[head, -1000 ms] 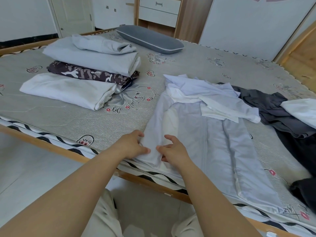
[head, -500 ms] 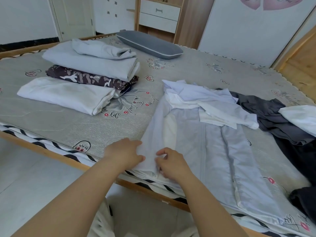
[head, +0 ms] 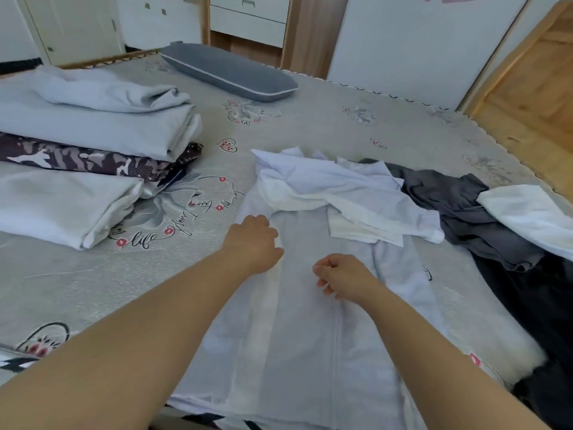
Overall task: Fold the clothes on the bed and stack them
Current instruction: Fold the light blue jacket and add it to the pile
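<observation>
**Where the Clothes Lie on the Bed**

A long pale grey garment lies spread on the patterned grey mattress, reaching its near edge. Both hands are over it: the left hand on its left border, the right hand near its middle. A crumpled white shirt lies across its far end. Right of that sits a dark grey heap with a white cloth on it. Far left stands the folded stack. A long grey pillow lies behind.

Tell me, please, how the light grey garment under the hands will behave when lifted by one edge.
The light grey garment is probably floppy: it lies flat with soft creases. It likely feels light, being thin. The crumpled white cloth on its far end may slide off.
</observation>
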